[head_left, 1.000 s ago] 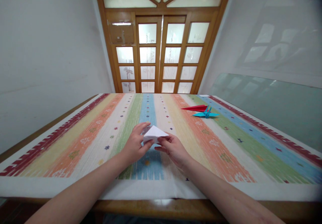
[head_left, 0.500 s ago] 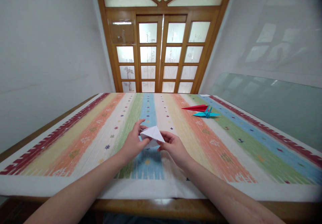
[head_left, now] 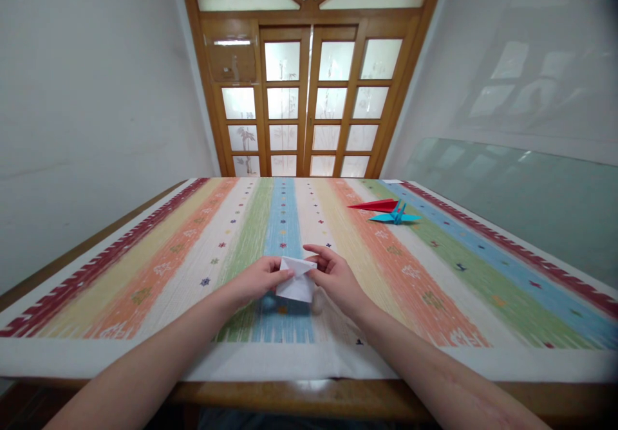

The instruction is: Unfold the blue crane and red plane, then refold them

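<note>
A small folded white paper is held between both hands above the blue stripe of the cloth; it looks roughly square, with a triangular fold at its top. My left hand pinches its left edge, thumb on the front and the fingers behind. At the right edge, my right hand grips the same paper with the thumb in front, while its index finger sticks out above. The fingertips behind the paper are hidden.
A striped tablecloth covers the table. Toward the back right lie a red paper plane and, just in front of it, a blue paper crane. A glass sheet leans along the right wall; wooden doors stand behind.
The white paper has turned from a pointed, triangular look to a squarish one facing me. My left fingers, raised and spread before, have closed on its left edge.
</note>
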The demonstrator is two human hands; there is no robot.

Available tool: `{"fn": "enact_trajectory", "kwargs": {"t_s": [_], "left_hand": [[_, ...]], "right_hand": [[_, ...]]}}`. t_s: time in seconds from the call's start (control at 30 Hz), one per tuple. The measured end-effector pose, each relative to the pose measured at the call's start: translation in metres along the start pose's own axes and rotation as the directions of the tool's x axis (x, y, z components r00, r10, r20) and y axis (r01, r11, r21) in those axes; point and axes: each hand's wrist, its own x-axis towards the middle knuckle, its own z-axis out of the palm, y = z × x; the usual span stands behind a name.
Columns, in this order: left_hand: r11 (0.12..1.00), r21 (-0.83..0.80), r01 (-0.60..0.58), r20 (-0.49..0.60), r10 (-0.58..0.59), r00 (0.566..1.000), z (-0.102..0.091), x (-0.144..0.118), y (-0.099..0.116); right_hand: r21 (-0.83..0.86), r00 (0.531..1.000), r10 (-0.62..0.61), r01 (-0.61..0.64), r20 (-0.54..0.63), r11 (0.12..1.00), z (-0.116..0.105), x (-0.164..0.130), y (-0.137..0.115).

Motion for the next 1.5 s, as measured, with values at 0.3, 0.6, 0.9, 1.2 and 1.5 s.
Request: {"fn": "enact_trajectory", "kwargs": {"t_s": [0.3,0.6,0.9,1.2,1.5], "left_hand": [[0.987,-0.142,0.076,-0.155,-0.098,0.983,0.001,0.007,-0.008],[0.99,-0.136,0.02,-0.258,-0.055,0.965,0.009,0.009,-0.009],[0.993,-0.113,-0.027,-0.249,-0.002,0.968,0.005,0.008,-0.008],[0.951,0.213,-0.225,-0.37,0.292,0.882,0.009,0.0,-0.001],[0.88,0.391,-0.27,-0.351,0.414,0.84,0.01,-0.003,0.001]], "right_hand": [[0.164,0.988,0.14,-0.149,0.063,0.975,-0.002,0.002,0.008],[0.177,0.971,0.236,-0.237,0.028,0.955,0.003,0.0,0.007],[0.055,0.98,0.176,-0.181,0.088,0.982,0.0,-0.001,0.006],[-0.023,0.989,0.123,-0.121,0.081,0.992,0.006,-0.001,0.004],[0.073,0.987,0.149,-0.154,0.067,0.985,0.011,-0.003,0.002]]}}
